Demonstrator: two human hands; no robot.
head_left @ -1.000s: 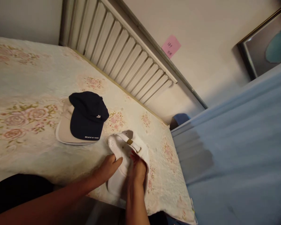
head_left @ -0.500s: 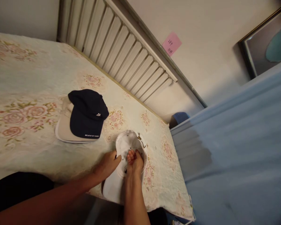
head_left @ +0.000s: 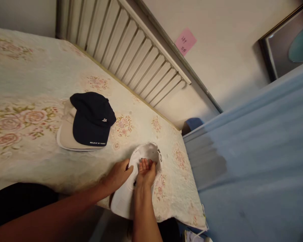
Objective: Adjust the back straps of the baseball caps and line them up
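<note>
A white cap (head_left: 143, 156) lies upside down on the flowered bedspread (head_left: 27, 84) near the bed's front edge, its brim toward me. My left hand (head_left: 118, 175) pinches the cap's left rim. My right hand (head_left: 145, 173) reaches into the crown with fingers curled against the inner fabric. To the left, a navy cap (head_left: 92, 119) with a small white logo rests on top of a beige cap (head_left: 65, 136).
A slatted white headboard (head_left: 131, 50) runs along the bed's far side. A pink sticky note (head_left: 185, 41) is on the wall. A blue fabric surface (head_left: 255, 151) fills the right. A framed picture (head_left: 288, 43) hangs at top right.
The white cap has been turned over so its inside faces up and the strap buckle moved to the far side. My right hand went into the crown. The view shifted slightly.
</note>
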